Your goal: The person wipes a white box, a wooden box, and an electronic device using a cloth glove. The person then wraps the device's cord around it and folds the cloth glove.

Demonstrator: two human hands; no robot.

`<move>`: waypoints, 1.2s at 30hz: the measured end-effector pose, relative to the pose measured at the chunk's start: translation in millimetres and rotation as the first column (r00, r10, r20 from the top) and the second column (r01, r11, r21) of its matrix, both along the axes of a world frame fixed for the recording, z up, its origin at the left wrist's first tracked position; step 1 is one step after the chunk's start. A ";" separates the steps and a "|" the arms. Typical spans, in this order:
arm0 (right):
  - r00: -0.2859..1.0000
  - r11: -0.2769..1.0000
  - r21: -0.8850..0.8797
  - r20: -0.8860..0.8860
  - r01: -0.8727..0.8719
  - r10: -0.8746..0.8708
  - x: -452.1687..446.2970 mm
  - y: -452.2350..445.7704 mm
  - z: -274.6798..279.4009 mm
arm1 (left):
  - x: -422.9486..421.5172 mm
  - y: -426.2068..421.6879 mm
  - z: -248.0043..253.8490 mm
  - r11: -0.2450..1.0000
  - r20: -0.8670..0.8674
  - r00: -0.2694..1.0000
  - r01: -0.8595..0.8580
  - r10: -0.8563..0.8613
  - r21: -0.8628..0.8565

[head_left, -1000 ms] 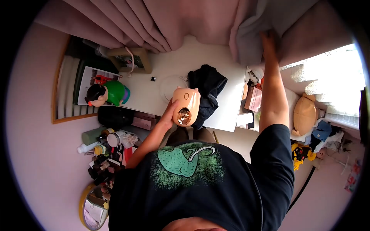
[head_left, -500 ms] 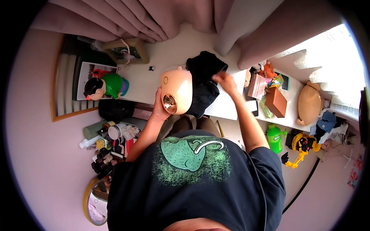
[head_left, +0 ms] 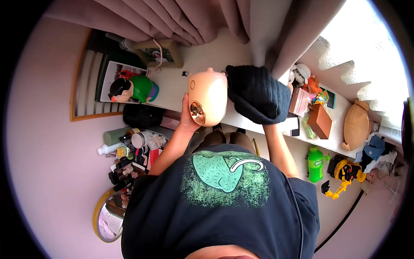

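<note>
My left hand point(head_left: 190, 115) is wrapped round the side of a peach-coloured, egg-shaped appliance point(head_left: 211, 93). It has a small knob on top, a ring mark and a shiny copper oval panel; I cannot make out its exact kind. Just right of it, a black knitted cloth point(head_left: 258, 95) is bunched up over the desk, held by my right hand point(head_left: 271, 128). Only the wrist and heel of that hand show below the cloth; its fingers are hidden. The cloth's left edge comes close to the appliance.
A green-clad figurine point(head_left: 140, 90) and a picture frame point(head_left: 159, 54) are on the left of the white desk point(head_left: 207, 52). At right lie a brown box point(head_left: 320, 121), a pink box point(head_left: 299, 102) and a plush point(head_left: 357, 125). A green bottle point(head_left: 315, 164) stands lower right.
My right hand was raised at the black cloth's right edge; now the cloth is lifted, spread rightward and covers the hand. My left hand still holds the appliance. The view has shifted slightly.
</note>
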State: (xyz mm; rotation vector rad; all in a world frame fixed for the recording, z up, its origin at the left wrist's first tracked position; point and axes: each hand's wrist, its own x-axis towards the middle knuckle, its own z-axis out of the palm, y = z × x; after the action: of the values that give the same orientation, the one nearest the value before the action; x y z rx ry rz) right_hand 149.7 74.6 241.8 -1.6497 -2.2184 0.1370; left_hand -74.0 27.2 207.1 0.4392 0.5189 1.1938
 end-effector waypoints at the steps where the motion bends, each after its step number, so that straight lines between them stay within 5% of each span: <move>1: 0.999 0.999 -0.051 0.033 0.000 0.002 -12.0 -3.3 38.8 | 0.9 2.8 1.9 0.999 0.003 1.000 -0.004 0.004 0.042; 2: 0.998 0.994 -0.109 0.065 -0.003 0.010 -16.7 -5.8 57.2 | 1.3 3.8 3.0 0.997 0.005 1.000 -0.013 0.013 0.077; 3: 0.927 0.978 -0.079 -0.341 -0.192 0.155 -9.2 1.9 53.1 | -2.5 -0.1 -2.5 0.998 -0.065 0.996 -0.060 0.058 -0.034; 4: 0.793 0.964 0.086 -0.553 -0.250 0.255 -12.5 -0.6 24.0 | -9.6 -6.4 -13.2 0.983 -0.140 0.986 -0.110 0.090 -0.146; 6: 0.670 0.860 0.260 -0.543 -0.439 0.506 -8.3 6.2 0.8 | -14.1 -5.9 -23.5 0.980 -0.112 0.989 -0.116 0.099 -0.163; 8: 0.633 0.936 0.142 -0.704 -0.321 0.324 -20.1 -7.5 7.5 | -3.8 -6.6 -16.4 0.968 -0.247 0.943 -0.244 0.222 -0.061; 9: 0.900 0.976 0.030 -0.381 -0.215 0.211 -23.0 -14.6 68.8 | -0.1 -6.6 -21.0 0.958 -0.303 0.913 -0.286 0.274 0.003; 10: 0.922 0.916 -0.230 -0.286 -0.329 0.260 -33.5 -15.2 53.6 | 8.2 -4.0 -16.1 0.942 -0.414 0.846 -0.314 0.336 0.123; 11: 0.940 0.935 -0.216 -0.257 -0.280 0.223 -43.5 -35.5 51.4 | 13.1 -2.9 -10.9 0.933 -0.407 0.840 -0.309 0.358 0.183; 13: 0.894 0.980 -0.005 -0.410 -0.199 0.179 -56.3 -44.3 32.3 | 21.1 -1.2 9.3 0.917 -0.463 0.794 -0.305 0.394 0.257; 16: 0.748 0.934 0.249 -0.561 -0.258 0.356 -46.7 -8.0 30.8 | 19.2 -0.5 18.1 0.899 -0.524 0.752 -0.210 0.399 0.384; 20: 0.533 0.861 0.370 -0.677 -0.348 0.507 -32.8 20.2 34.3 | 32.7 -0.4 29.3 0.874 -0.507 0.737 -0.238 0.447 0.424; 24: 0.903 0.979 0.189 -0.404 -0.070 0.143 -61.6 -18.5 36.2 | 35.1 19.3 41.7 0.831 -0.466 0.704 -0.344 0.536 0.437; 25: 0.780 0.997 -0.082 -0.623 -0.002 -0.049 -70.0 -29.0 36.7 | 35.5 23.5 45.8 0.813 -0.460 0.678 -0.398 0.573 0.426; 26: 0.780 0.997 -0.081 -0.623 -0.001 -0.049 -76.2 -25.5 29.6 | 33.6 25.2 45.5 0.812 -0.459 0.679 -0.398 0.573 0.427; 28: 0.684 0.997 0.070 -0.727 -0.014 0.060 -85.2 -17.1 6.6 | 27.8 24.4 44.3 0.819 -0.497 0.672 -0.314 0.549 0.480; 30: 0.778 0.972 0.231 -0.602 -0.047 0.181 -54.8 -14.4 54.2 | 25.7 15.0 44.9 0.839 -0.520 0.685 -0.266 0.511 0.474; 32: 0.624 0.889 0.351 -0.634 -0.294 0.456 -32.5 5.5 66.5 | 28.8 5.6 47.6 0.852 -0.535 0.694 -0.228 0.482 0.471; 34: 0.636 0.898 0.280 -0.635 -0.340 0.439 -24.3 16.7 68.2 | 33.8 -1.1 54.6 0.822 -0.548 0.666 -0.178 0.506 0.541; 36: 0.494 0.955 -0.025 -0.860 -0.294 0.130 -31.4 12.4 49.8 | 30.4 -0.8 50.5 0.797 -0.557 0.634 -0.162 0.536 0.582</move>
State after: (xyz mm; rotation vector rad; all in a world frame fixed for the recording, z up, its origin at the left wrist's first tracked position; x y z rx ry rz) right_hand 118.4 86.9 291.6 -0.9692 -1.5918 1.0126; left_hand -43.6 26.5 257.6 1.3220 1.0131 1.5457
